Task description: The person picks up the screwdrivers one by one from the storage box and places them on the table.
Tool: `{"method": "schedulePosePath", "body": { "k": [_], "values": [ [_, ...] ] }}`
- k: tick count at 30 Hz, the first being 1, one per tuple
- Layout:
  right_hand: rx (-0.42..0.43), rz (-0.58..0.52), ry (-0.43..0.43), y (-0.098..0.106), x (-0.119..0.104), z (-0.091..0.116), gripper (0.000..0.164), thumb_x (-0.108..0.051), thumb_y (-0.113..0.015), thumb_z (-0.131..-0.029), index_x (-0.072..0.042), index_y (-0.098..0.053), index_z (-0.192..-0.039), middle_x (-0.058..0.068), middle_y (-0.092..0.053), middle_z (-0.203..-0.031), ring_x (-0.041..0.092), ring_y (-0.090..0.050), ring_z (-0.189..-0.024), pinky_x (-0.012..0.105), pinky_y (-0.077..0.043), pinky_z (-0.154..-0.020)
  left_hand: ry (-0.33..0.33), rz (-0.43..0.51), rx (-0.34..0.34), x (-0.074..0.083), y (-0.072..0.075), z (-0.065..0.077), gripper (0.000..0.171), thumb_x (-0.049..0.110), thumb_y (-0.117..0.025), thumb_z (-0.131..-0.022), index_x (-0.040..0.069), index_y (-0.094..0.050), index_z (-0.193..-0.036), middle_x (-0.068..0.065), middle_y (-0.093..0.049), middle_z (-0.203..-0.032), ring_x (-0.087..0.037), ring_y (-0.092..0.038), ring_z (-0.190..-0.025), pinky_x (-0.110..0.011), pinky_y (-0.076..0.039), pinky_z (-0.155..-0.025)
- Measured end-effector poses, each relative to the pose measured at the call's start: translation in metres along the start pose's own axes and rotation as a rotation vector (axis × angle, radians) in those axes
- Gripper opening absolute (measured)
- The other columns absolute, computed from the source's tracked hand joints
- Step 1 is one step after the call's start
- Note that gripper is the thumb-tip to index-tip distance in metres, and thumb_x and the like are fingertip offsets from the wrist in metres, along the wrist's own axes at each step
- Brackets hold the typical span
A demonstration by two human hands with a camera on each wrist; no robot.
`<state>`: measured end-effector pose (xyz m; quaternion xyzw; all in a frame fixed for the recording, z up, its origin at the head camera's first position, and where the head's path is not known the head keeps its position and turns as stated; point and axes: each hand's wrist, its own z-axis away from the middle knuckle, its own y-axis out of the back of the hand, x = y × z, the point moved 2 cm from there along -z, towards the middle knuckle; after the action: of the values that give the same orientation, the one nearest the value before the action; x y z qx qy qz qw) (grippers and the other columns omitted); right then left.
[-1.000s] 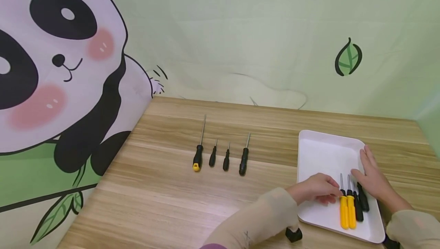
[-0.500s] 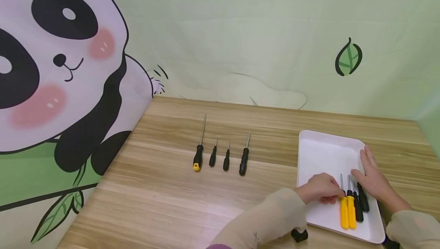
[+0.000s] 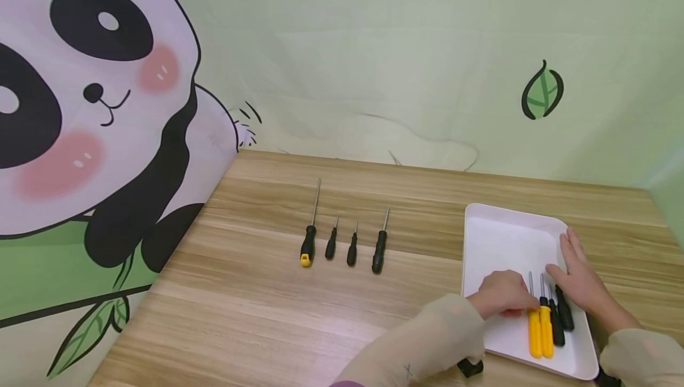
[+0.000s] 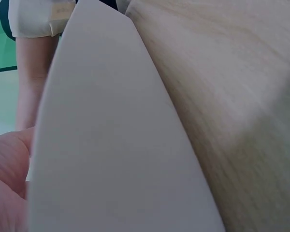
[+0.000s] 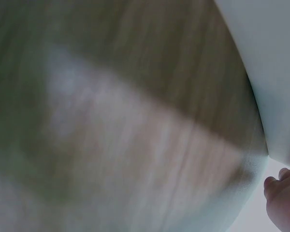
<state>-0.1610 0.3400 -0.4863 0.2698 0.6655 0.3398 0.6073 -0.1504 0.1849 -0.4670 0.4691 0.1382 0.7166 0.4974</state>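
In the head view a white tray (image 3: 504,238) holds two yellow-handled screwdrivers and two black-handled ones, side by side at its near right. My left hand (image 3: 507,292) reaches into the tray, its fingertips at the neck of the leftmost yellow screwdriver (image 3: 535,333). Those fingers hide the neck and seem to pinch it. Beside it lie the other yellow screwdriver (image 3: 546,333), a black screwdriver (image 3: 557,324) and another black screwdriver (image 3: 564,310). My right hand (image 3: 582,277) rests on the tray's right rim, fingers straight, thumb over the inside.
On the wooden table (image 3: 278,316), left of the tray, several screwdrivers lie in a row, among them a long black-and-yellow screwdriver (image 3: 307,244) and a black screwdriver (image 3: 379,250). A printed panda backdrop (image 3: 342,78) stands behind. The tray wall (image 4: 106,125) fills much of the left wrist view.
My left hand has slid a little to the right, its fingertips coming over the leftmost yellow screwdriver's neck. The screwdrivers, the tray and my right hand have stayed in place.
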Motion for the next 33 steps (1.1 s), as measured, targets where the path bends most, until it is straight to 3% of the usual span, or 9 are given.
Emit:
{"method": "schedulePosePath", "body": {
  "k": [9, 21, 27, 33],
  "values": [
    [-0.021, 0.001, -0.033, -0.002, 0.002, 0.0, 0.067, -0.017, -0.037, -0.092, 0.014, 0.006, -0.133, 0.024, 0.021, -0.142, 0.042, 0.015, -0.13, 0.062, 0.001, -0.099, -0.042, -0.125, -0.005, 0.004, 0.0, 0.001, 0.035, 0.044, -0.063, -0.075, 0.015, -0.055, -0.058, 0.0, -0.04, -0.042, -0.013, -0.04, -0.037, -0.021, -0.031, -0.041],
    [-0.024, -0.001, -0.038, -0.002, 0.003, 0.0, 0.068, -0.017, -0.038, -0.092, 0.013, 0.007, -0.134, 0.024, 0.021, -0.142, 0.042, 0.015, -0.13, 0.063, 0.0, -0.098, -0.044, -0.229, 0.019, 0.009, -0.003, 0.0, 0.034, 0.047, -0.064, -0.073, 0.018, -0.055, -0.06, 0.002, -0.04, -0.042, -0.012, -0.043, -0.039, -0.02, -0.034, -0.045],
    [-0.021, -0.005, -0.035, -0.003, 0.002, 0.0, 0.068, -0.018, -0.038, -0.092, 0.013, 0.006, -0.133, 0.024, 0.021, -0.142, 0.043, 0.014, -0.129, 0.064, 0.0, -0.097, -0.034, -0.232, 0.025, 0.01, -0.003, 0.002, 0.028, 0.045, -0.064, -0.074, 0.02, -0.056, -0.065, 0.003, -0.042, -0.045, -0.011, -0.043, -0.041, -0.019, -0.035, -0.044],
    [-0.014, -0.001, -0.023, -0.002, 0.003, 0.0, 0.068, -0.017, -0.037, -0.091, 0.014, 0.006, -0.133, 0.026, 0.02, -0.142, 0.043, 0.014, -0.13, 0.063, 0.0, -0.098, -0.08, -0.216, 0.017, 0.011, -0.004, 0.002, 0.022, 0.039, -0.066, -0.073, 0.019, -0.057, -0.068, 0.004, -0.048, -0.052, -0.01, -0.046, -0.047, -0.019, -0.035, -0.047]
  ]
}}
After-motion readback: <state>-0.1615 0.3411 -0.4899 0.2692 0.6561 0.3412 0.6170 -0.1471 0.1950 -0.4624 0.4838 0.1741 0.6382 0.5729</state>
